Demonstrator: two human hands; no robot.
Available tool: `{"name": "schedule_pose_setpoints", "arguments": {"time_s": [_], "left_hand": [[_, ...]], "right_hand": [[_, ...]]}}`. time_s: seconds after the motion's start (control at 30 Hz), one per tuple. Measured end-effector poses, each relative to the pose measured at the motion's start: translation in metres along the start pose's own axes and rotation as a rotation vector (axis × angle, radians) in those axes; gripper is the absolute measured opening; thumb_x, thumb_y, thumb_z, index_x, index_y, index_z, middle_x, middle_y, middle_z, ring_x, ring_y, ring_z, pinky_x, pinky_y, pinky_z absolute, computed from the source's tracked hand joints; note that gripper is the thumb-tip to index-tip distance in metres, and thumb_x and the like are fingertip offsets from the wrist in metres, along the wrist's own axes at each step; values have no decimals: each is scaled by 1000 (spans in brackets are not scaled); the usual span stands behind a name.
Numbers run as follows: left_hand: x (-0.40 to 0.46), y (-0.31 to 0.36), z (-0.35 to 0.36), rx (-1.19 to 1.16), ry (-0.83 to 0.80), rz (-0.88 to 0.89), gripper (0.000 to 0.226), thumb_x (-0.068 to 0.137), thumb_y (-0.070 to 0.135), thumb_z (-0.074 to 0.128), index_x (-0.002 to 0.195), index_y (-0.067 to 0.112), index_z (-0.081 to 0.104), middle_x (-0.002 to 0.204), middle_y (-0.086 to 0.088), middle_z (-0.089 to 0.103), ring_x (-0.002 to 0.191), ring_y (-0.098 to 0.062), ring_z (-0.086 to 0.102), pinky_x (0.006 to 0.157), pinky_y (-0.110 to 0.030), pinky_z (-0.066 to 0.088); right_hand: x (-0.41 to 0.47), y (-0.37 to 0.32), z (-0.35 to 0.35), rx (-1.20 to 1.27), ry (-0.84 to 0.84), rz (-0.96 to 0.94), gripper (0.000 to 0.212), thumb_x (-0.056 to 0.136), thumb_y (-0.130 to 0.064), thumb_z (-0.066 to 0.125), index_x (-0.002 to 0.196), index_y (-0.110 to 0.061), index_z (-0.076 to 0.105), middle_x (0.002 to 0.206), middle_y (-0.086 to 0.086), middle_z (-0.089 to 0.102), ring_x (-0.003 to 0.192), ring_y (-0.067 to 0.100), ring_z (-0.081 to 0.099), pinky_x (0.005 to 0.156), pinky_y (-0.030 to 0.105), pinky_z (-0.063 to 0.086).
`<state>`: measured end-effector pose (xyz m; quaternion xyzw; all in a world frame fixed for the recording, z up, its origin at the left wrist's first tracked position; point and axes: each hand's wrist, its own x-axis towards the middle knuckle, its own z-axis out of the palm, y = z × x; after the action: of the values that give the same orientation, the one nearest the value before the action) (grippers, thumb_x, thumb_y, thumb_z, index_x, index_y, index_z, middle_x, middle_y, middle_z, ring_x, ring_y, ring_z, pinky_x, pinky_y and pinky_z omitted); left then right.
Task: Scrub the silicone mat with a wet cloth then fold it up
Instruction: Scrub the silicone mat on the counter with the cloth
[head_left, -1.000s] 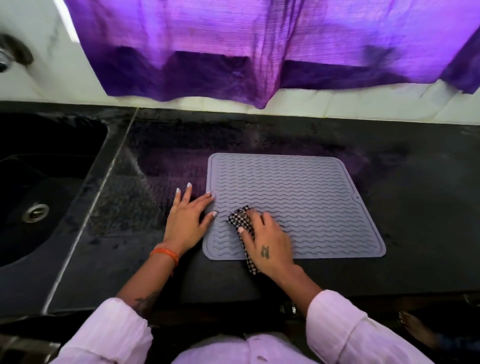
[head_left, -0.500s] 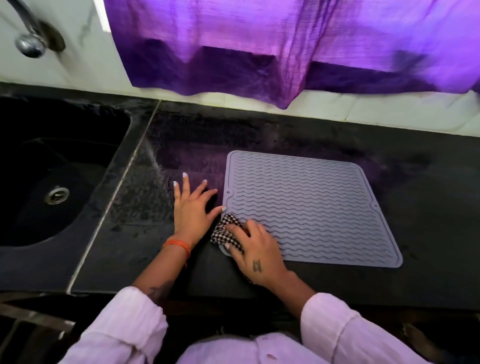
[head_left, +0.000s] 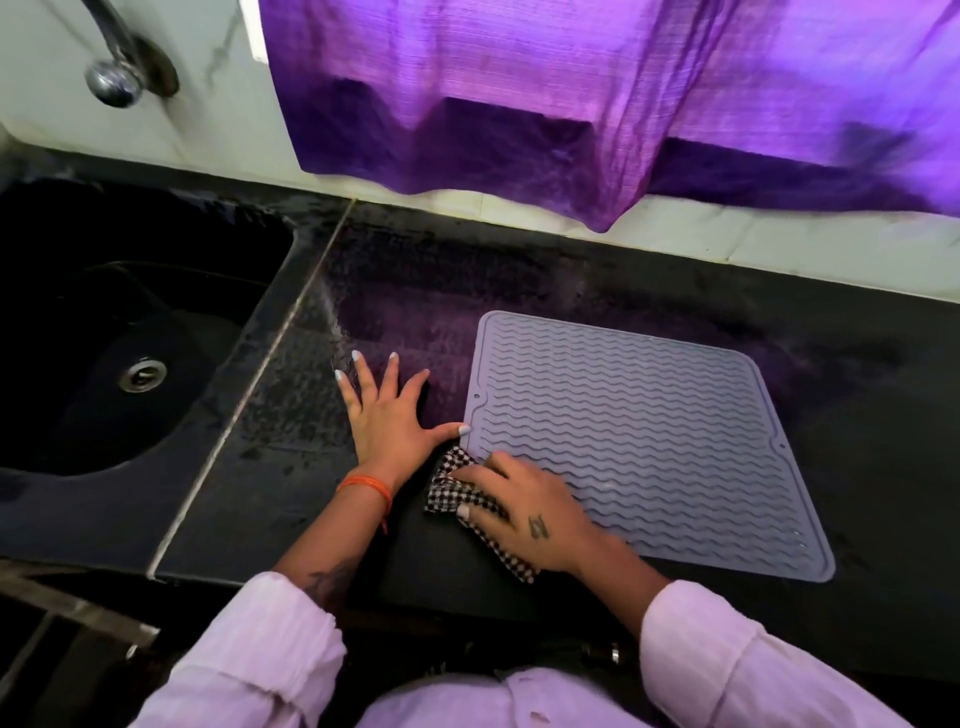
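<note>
Risk noted: the mat (head_left: 639, 441) is restrained only at its left edge, where the thumb tip of the left hand (head_left: 387, 421) touches the rim. The rest of that hand is spread flat on the bare counter (head_left: 857, 415) beside the mat, fingers straight, nothing grasped. If a scrubbing stroke is pushed to the right or away from the body, the mat is judged likely to slide or skew on the counter, since the surface near the sink (head_left: 130, 332) looks damp and no palm bears on the mat itself. A buckle at the near-left corner is also possible, because the pressure is concentrated there.

A second risk: the cloth (head_left: 457, 486) is bunched and lies partly off the mat. A stroke made from here could wipe the counter instead, or the loose tail trailing under the wrist could drag grit onto the mat.

Grip: the cloth is pressed down and held under the curled fingers of the right hand (head_left: 524, 512), thumb against its near edge.

Position: the mat lies flat, unfolded, on the counter, to the right of the left hand. Its near-left corner is covered by the right hand and cloth; most of the ribbed surface extends away to the right, well apart from the sink.
</note>
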<state>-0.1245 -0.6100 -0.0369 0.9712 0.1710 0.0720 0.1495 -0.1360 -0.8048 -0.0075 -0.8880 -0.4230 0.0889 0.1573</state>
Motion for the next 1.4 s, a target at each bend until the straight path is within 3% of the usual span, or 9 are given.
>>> {"name": "schedule_pose_setpoints", "arguments": {"time_s": [0.17, 0.4, 0.57, 0.7, 0.77, 0.97, 1.1, 1.23, 1.4], "left_hand": [[-4, 1, -1, 73, 36, -11, 84, 78, 64, 56, 147, 25, 29, 159, -7, 13, 143, -34, -20, 99, -41, -38], [-8, 5, 3, 81, 72, 41, 66, 88, 45, 53, 146, 22, 32, 158, -6, 18, 145, -32, -14, 107, -42, -31], [-7, 5, 3, 26, 115, -36, 57, 92, 38, 51, 144, 20, 37, 156, -7, 22, 146, -31, -10, 107, -39, -31], [-3, 1, 1, 8, 111, -42, 54, 93, 40, 50, 142, 21, 40, 156, -6, 24, 146, -29, -10, 106, -37, -31], [-2, -1, 0, 7, 113, -42, 55, 91, 41, 51, 142, 22, 40, 156, -5, 25, 146, -29, -9, 107, -37, -31], [1, 1, 0, 23, 72, -37, 62, 89, 47, 52, 144, 23, 37, 157, -4, 22, 146, -28, -10, 109, -40, -29], [6, 5, 0, 36, 22, -15, 69, 87, 56, 50, 146, 25, 32, 158, -3, 18, 146, -27, -12, 106, -37, -32], [11, 10, 1, 72, -17, -11, 78, 84, 66, 47, 147, 25, 29, 159, -3, 15, 146, -28, -13, 103, -36, -35], [16, 7, 2, 63, -68, -51, 87, 78, 74, 46, 148, 28, 25, 160, -4, 10, 145, -28, -17, 101, -38, -35]], "right_hand": [[26, 25, -18, 38, 261, 73, 35, 92, -42, 49, 123, -28, 57, 95, -1, 56, 87, 16, 53, 68, 29, 45], [43, 41, -12, -15, 174, 40, 36, 94, -40, 48, 126, -27, 56, 95, 2, 55, 89, 20, 50, 73, 33, 42], [50, 44, -10, -129, 272, 74, 33, 93, -35, 51, 124, -27, 58, 97, 5, 56, 88, 24, 50, 74, 37, 41], [61, 56, -18, -1, 134, 67, 36, 95, -36, 47, 129, -28, 53, 102, 5, 54, 96, 23, 47, 82, 34, 38], [67, 64, -26, 44, 176, 45, 33, 94, -34, 50, 126, -27, 56, 98, 4, 55, 93, 23, 49, 80, 34, 39], [65, 61, -10, -206, 264, 94, 34, 94, -37, 49, 127, -31, 54, 103, 5, 55, 91, 23, 49, 77, 36, 36], [82, 79, -24, -37, 117, 38, 37, 96, -39, 44, 132, -32, 48, 106, 3, 51, 98, 21, 45, 81, 33, 34], [95, 88, -30, -104, 267, 88, 37, 94, -36, 49, 131, -31, 51, 106, 4, 53, 95, 22, 46, 79, 35, 34], [105, 94, -23, -202, 119, 83, 40, 96, -40, 42, 136, -35, 42, 114, 3, 48, 104, 23, 42, 85, 35, 32]]}}
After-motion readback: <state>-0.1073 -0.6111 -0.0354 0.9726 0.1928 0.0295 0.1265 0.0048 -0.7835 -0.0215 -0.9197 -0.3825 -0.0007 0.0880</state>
